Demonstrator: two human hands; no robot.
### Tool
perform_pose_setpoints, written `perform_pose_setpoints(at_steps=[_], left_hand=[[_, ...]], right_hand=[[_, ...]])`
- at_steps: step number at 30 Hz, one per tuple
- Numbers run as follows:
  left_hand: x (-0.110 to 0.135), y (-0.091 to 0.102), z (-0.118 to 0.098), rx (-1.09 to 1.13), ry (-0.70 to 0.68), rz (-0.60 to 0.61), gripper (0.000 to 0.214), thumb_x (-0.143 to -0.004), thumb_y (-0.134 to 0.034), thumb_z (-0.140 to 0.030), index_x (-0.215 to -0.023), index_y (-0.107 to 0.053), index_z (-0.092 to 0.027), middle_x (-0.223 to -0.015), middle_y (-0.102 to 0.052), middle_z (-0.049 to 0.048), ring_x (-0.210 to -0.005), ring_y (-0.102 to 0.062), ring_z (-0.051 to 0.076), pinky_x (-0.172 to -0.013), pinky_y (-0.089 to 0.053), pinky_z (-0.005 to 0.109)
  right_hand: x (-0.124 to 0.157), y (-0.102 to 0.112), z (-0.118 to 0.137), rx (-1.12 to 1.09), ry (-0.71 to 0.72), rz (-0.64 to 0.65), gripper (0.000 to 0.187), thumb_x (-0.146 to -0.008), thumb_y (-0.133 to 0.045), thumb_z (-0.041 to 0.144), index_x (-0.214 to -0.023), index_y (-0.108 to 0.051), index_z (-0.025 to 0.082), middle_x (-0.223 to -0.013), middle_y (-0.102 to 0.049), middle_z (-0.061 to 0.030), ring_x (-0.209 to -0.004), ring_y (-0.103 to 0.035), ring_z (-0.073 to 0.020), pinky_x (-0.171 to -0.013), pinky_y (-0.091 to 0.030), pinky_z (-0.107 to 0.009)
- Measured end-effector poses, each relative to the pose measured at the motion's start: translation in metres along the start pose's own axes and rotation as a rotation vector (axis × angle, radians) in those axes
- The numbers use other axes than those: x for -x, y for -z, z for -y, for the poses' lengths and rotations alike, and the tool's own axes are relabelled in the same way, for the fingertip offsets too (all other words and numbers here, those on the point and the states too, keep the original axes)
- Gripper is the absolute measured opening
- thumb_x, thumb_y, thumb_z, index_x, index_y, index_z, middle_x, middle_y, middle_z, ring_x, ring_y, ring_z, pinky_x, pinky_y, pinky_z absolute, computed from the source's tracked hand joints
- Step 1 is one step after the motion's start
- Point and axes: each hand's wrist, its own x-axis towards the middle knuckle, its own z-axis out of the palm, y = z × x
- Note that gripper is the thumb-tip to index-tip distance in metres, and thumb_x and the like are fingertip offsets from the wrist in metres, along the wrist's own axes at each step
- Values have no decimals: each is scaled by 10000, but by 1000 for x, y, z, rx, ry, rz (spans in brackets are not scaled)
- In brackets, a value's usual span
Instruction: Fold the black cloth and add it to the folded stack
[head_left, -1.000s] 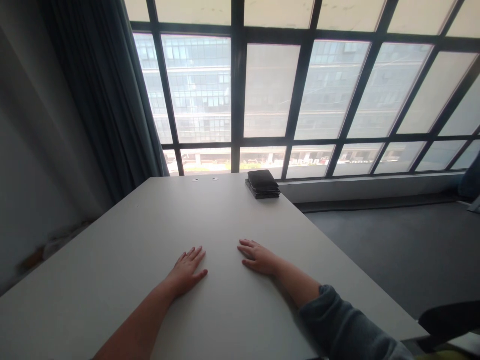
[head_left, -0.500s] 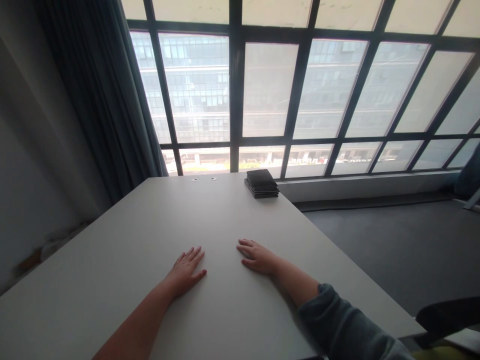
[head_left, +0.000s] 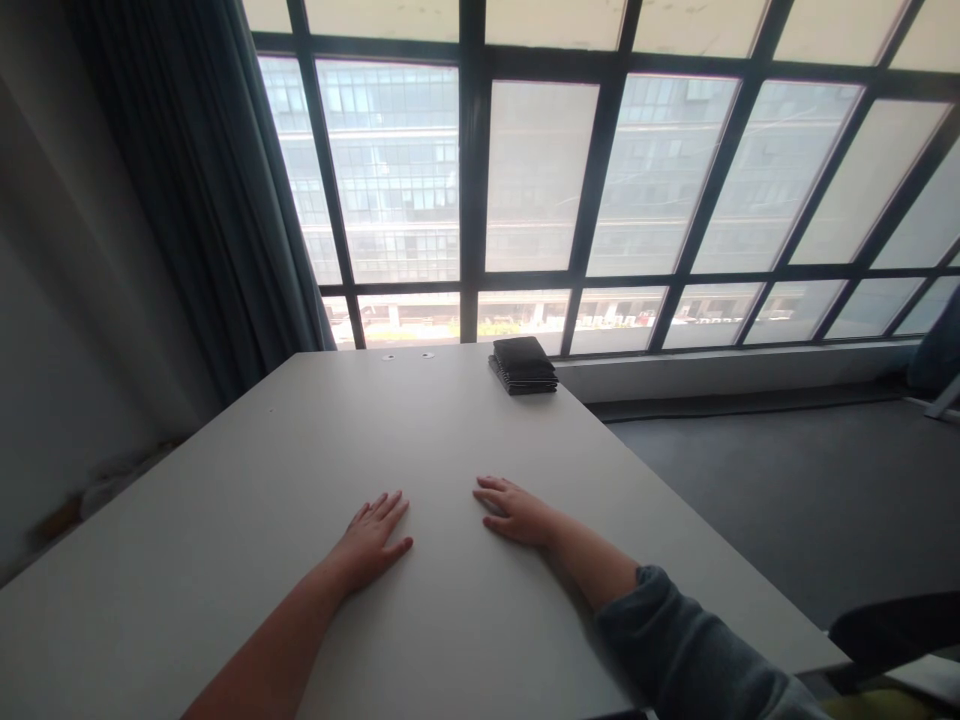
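Nothing has moved since the earlier frame except a slight camera drift. Left hand and right hand lie flat on the table, fingers spread, holding nothing. Far and right, the dark stack sits at the table's far edge, long axis running away, nearer the right hand.

Between the earlier frames and now the view drifts slightly: the dark stack at the far table edge sits a little left and lower in frame. The left hand and right hand appear marginally higher in frame. No other change visible.
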Motion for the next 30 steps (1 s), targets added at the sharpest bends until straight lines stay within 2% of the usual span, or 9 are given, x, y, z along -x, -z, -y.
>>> perform_pose_setpoints(at_steps=[6,16,24,30], left_hand=[[0,0,-1,2,4,-3,784,-1015,-391,-593,-1693,-324,-203,-1769,-151,63,-1655,-122,285,-1343,-121,484],[-5,-10,8,4,-12,-44,786,-1009,-391,-601,-1690,-334,-215,-1765,-172,60,-1652,-139,288,-1343,-138,484],[-3,-14,-6,-49,47,-6,775,-1036,-326,-531,-1705,-268,-144,-1768,-106,104,-1654,-77,317,-1337,-86,548],[-4,-19,-5,-39,40,-18,772,-1033,-337,-538,-1709,-264,-172,-1766,-109,104,-1655,-85,316,-1333,-92,552]], right_hand=[[1,1,1,-10,8,-3,690,-985,-587,470,-1605,-513,175,-1714,-327,-130,-1606,-281,-332,-1338,-230,-503],[0,-2,-3,-21,8,-9,695,-985,-596,500,-1605,-516,196,-1713,-331,-126,-1604,-286,-332,-1336,-233,-508],[1,2,7,25,-4,5,699,-987,-588,460,-1613,-501,161,-1720,-310,-136,-1611,-269,-333,-1343,-210,-502],[0,0,4,33,5,0,689,-983,-589,457,-1607,-511,178,-1715,-323,-129,-1604,-286,-330,-1337,-225,-505]])
